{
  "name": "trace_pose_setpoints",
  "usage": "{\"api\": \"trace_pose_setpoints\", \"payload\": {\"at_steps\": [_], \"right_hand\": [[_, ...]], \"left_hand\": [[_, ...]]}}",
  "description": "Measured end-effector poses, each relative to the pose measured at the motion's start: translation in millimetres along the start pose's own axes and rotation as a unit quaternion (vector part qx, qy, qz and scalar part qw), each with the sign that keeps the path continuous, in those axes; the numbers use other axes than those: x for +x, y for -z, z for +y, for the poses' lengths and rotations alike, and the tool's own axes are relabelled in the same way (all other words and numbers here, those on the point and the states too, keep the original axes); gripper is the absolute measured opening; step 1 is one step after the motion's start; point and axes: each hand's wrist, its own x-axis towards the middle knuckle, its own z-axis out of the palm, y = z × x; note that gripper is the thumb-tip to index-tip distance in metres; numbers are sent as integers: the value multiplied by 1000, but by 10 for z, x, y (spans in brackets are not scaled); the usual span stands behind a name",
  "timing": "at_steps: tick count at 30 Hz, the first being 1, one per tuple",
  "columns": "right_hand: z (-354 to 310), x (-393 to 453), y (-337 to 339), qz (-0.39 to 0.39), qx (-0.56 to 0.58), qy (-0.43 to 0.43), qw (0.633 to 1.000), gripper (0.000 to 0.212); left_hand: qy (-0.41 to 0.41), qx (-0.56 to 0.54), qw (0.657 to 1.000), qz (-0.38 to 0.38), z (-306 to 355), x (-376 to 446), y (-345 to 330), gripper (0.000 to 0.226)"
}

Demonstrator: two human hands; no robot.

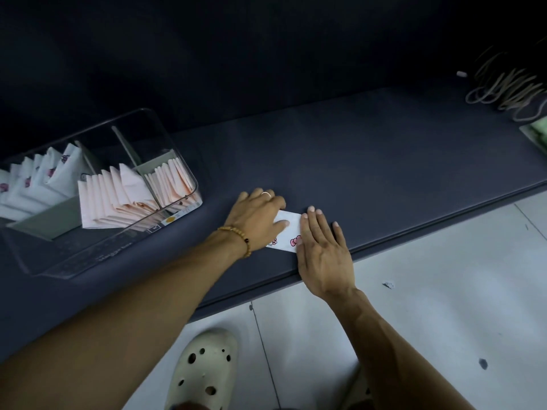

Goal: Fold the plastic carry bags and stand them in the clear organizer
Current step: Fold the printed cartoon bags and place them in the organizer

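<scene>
A white plastic carry bag (289, 230) with pink bow prints lies folded into a narrow strip near the front edge of the dark table (370, 161). My left hand (260, 218) presses flat on its left part, thumb across the strip. My right hand (324, 250) lies flat on its right end, fingers spread. At the left stands the clear organizer (177, 161) with dividers. Several folded white bags (38, 182) stand in its left compartment, and folded pink bags (118, 196) fill the middle and right ones.
A bundle of tan rubber bands (509, 84) lies at the far right of the table, with a pale green object (537, 134) just below it. A small white item (461, 74) sits beside the bands. Below the table edge are a light tiled floor and a cream clog (204, 368).
</scene>
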Motion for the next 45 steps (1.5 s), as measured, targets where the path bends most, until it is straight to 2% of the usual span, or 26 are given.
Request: {"api": "trace_pose_setpoints", "payload": {"at_steps": [5, 8, 10, 12, 15, 18, 20, 23, 24, 26, 28, 31, 33, 35, 36, 38, 39, 40, 42, 43, 44, 45], "right_hand": [[6, 11, 14, 3, 4, 5, 1000, 57], [17, 24, 27, -15, 20, 7, 1000, 56], [10, 24, 71, -22, 68, -8, 997, 56], [-26, 29, 170, -12, 162, -46, 986, 50], [-143, 90, 397, 37, 305, -119, 944, 18], [-306, 173, 652, 21, 457, -181, 871, 12], [-406, 211, 804, 27, 509, -165, 844, 11], [-598, 271, 1023, 1, 568, -130, 812, 13], [-670, 290, 1087, -8, 585, -120, 802, 12], [-812, 347, 1208, -17, 612, -110, 783, 10], [-979, 424, 1314, -29, 608, -94, 788, 10], [-1267, 589, 1427, -52, 507, -34, 860, 14], [-1493, 727, 1466, -56, 469, 7, 881, 18], [-1727, 868, 1467, -51, 474, 23, 878, 19], [-1843, 941, 1457, -47, 485, 23, 873, 19], [-2049, 1081, 1407, -38, 525, 7, 850, 16], [-2139, 1143, 1372, -32, 548, -5, 836, 13], [-2218, 1198, 1334, -27, 568, -17, 823, 10], [-2351, 1286, 1247, -25, 599, -41, 800, 8], [-2402, 1321, 1203, -28, 610, -51, 790, 9], [-2444, 1356, 1161, -32, 619, -60, 782, 9], [-2480, 1389, 1127, -39, 626, -68, 776, 9]], "left_hand": [[34, -17, 994, -99, 50, 181, 47, 35], [23, -27, 994, -104, 68, 152, 76, 30], [28, -69, 993, -96, 64, 90, 97, 26], [47, -177, 979, -92, 39, 9, 143, 16], [96, -354, 928, -67, 3, -136, 256, 13], [130, -439, 889, -24, -34, -277, 361, 13], [144, -477, 867, 11, -68, -368, 455, 13], [166, -555, 813, 60, -185, -517, 671, 38], [166, -571, 801, 64, -239, -578, 755, 39], [149, -581, 797, 72, -370, -714, 921, 19], [140, -581, 796, 97, -516, -849, 1085, 6], [153, -591, 781, 136, -756, -1034, 1302, 8], [182, -592, 768, 161, -943, -1148, 1388, 13], [234, -575, 757, 206, -1169, -1246, 1428, 18], [265, -572, 738, 242, -1302, -1279, 1434, 25], [329, -592, 662, 322, -1609, -1340, 1442, 32], [352, -573, 647, 359, -1761, -1372, 1431, 30], [368, -523, 666, 386, -1916, -1397, 1393, 24], [369, -384, 754, 384, -2170, -1417, 1286, 9], [366, -307, 804, 353, -2243, -1408, 1231, 10], [365, -217, 849, 315, -2292, -1377, 1173, 20], [366, -123, 881, 272, -2330, -1337, 1114, 30]]}}
